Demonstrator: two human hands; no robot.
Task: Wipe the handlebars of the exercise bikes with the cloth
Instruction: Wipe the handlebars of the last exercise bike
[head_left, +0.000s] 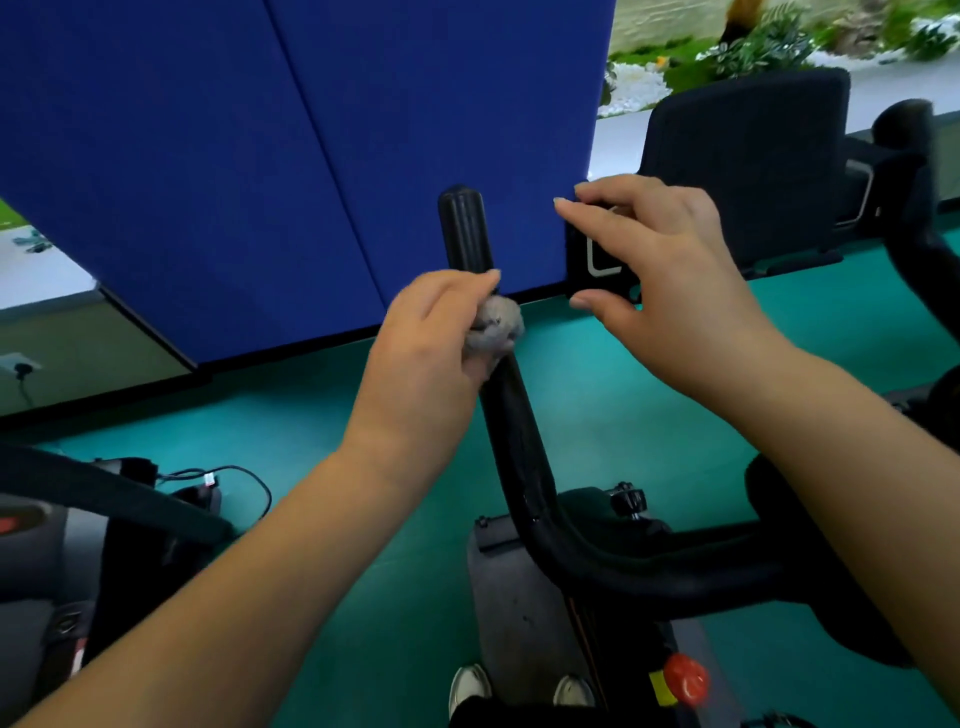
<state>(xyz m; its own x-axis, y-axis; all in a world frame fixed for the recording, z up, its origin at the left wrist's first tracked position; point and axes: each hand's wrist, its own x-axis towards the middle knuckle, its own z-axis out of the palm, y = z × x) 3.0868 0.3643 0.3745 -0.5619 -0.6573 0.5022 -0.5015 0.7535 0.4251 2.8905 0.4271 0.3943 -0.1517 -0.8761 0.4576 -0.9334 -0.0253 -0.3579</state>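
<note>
A black exercise bike handlebar (511, 415) rises from the bike's front to a ribbed grip end (464, 228). My left hand (426, 338) holds a crumpled grey cloth (493, 325) pressed against the left bar, just below the ribbed grip. My right hand (670, 280) hovers to the right of the bar with fingers and thumb spread, holding nothing, in front of the bike's black console (597, 260). The right side of the handlebar (675, 577) curves away under my right forearm.
A blue partition panel (311, 156) stands close behind the bar. A second bike with a black screen (748, 156) and handlebar (904, 156) stands at the right. Another machine (78, 519) and cables lie at the left on the green floor. A red knob (685, 680) sits low on the frame.
</note>
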